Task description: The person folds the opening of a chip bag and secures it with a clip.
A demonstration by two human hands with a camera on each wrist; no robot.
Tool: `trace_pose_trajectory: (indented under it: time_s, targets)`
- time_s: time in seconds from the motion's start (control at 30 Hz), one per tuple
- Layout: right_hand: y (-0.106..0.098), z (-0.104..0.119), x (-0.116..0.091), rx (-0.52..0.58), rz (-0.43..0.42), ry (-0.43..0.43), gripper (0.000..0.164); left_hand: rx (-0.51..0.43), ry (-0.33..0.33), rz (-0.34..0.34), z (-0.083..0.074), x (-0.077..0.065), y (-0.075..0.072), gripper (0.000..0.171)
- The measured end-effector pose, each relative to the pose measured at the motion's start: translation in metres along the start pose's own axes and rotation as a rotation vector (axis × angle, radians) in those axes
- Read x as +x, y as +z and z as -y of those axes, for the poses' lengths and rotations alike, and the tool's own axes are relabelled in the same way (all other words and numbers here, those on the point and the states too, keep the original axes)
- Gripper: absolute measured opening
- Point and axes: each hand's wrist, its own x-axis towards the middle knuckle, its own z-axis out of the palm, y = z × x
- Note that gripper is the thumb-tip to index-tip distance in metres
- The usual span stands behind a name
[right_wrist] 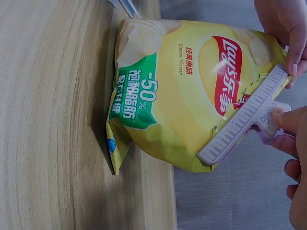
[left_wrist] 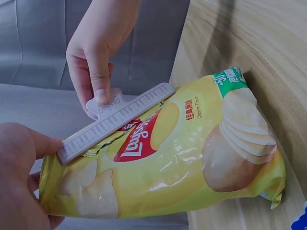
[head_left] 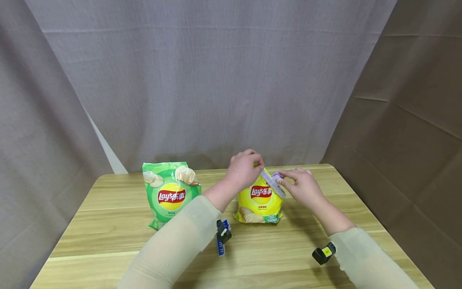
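A yellow Lay's chip bag stands on the table, its front towards me. A pale purple bag clip lies slantwise across its upper part, over a tear in the front. My right hand pinches the clip's handle between thumb and fingers, as the right wrist view shows. At the bag's top corner my left hand grips the edge, thumb in front right at the clip's end and fingers behind the bag. The clip's rear arm is mostly hidden.
To the left stands a green Lay's bag, partly covered by my left sleeve. A blue clip lies on the wooden table near the left wrist camera. Grey curtain hangs behind the table.
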Motion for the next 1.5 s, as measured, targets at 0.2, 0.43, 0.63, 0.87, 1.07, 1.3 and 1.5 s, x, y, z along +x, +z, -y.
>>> trace_pose_trajectory:
  time_s: [0.2,0.43,0.63,0.87,1.07,1.3,1.5]
  targets:
    - [-0.0002,0.0012,0.0002,0.0,0.008,0.011,0.032,-0.002,0.003,-0.012,0.0001,-0.0004,0.0003,0.008]
    - [0.0,0.0026,0.0005,0.006,0.01,0.008,0.033,-0.001,0.0,-0.026,0.0004,-0.0009,0.001,0.009]
    - [0.0001,0.0028,-0.0003,0.023,0.019,0.026,0.034,0.006,0.007,-0.029,0.0005,-0.0008,0.0002,0.009]
    - [-0.0006,0.0031,-0.002,0.06,0.039,0.061,0.035,0.013,0.003,-0.017,-0.0007,-0.0005,0.0001,0.01]
    - [0.0003,0.002,-0.0011,0.071,0.042,0.057,0.035,0.025,-0.007,-0.017,-0.0021,-0.001,-0.001,0.009]
    - [-0.0002,-0.0007,0.0,0.086,0.055,0.074,0.037,0.027,-0.017,-0.009,-0.003,-0.0015,0.0,0.011]
    - [-0.0007,-0.0038,0.0019,0.098,0.06,0.067,0.039,0.032,-0.018,-0.019,-0.0021,-0.0006,0.0034,0.014]
